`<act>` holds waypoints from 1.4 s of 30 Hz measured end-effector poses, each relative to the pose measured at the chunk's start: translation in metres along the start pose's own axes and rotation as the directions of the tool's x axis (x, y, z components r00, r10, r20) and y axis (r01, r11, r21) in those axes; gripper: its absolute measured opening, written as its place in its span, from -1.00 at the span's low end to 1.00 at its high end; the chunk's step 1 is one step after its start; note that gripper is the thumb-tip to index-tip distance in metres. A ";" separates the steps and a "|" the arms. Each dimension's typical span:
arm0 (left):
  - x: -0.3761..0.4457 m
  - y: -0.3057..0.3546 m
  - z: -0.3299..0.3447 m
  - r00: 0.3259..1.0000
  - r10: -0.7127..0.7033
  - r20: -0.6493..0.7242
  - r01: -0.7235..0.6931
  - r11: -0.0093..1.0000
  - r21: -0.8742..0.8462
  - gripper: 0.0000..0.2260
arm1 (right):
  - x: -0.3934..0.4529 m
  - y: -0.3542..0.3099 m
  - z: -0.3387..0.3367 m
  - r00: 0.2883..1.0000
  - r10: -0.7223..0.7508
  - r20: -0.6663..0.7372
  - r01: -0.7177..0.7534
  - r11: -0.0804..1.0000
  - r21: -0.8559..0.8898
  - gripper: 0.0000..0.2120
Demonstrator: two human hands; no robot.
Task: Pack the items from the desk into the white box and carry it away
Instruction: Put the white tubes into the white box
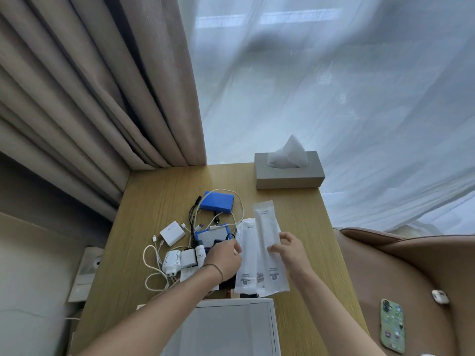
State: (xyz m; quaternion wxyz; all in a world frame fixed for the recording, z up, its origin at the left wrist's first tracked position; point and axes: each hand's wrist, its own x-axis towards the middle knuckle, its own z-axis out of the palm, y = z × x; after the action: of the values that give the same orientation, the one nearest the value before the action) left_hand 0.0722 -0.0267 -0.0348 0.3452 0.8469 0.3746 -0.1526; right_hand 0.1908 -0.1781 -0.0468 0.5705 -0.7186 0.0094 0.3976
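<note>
The white box sits open at the near edge of the wooden desk. Long white sachets lie side by side mid-desk. My right hand pinches the rightmost white sachet at its right edge. My left hand rests palm down on the pile beside the left sachet, fingers curled; whether it grips anything is hidden. Left of it lie a blue pack, a blue-framed device, white chargers and tangled cables.
A grey tissue box stands at the desk's far right corner. A brown chair to the right holds a green-cased phone and a white earbud case. Curtains hang behind the desk.
</note>
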 end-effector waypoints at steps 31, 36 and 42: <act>0.029 0.041 0.025 0.983 0.091 -0.159 -0.078 0.993 0.087 -0.78 | -0.060 -0.004 -0.043 0.996 -0.079 0.037 0.070 0.979 0.192 -0.79; -0.008 0.041 -0.005 0.953 0.149 -0.263 -0.230 0.923 -0.309 -0.81 | -0.086 -0.024 -0.035 0.986 -0.156 0.057 0.141 0.968 0.209 -0.81; -0.073 0.020 -0.035 0.942 0.152 -0.301 -0.292 0.813 -0.504 -0.77 | -0.127 -0.040 -0.012 0.973 -0.203 0.108 0.175 0.959 0.224 -0.74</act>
State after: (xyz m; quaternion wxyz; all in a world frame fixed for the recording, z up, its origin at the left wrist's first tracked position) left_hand 0.0384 -0.0501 0.0377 0.5366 0.7649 0.3399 0.1075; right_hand 0.1300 -0.2302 0.0602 0.6789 -0.6237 -0.0538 0.3837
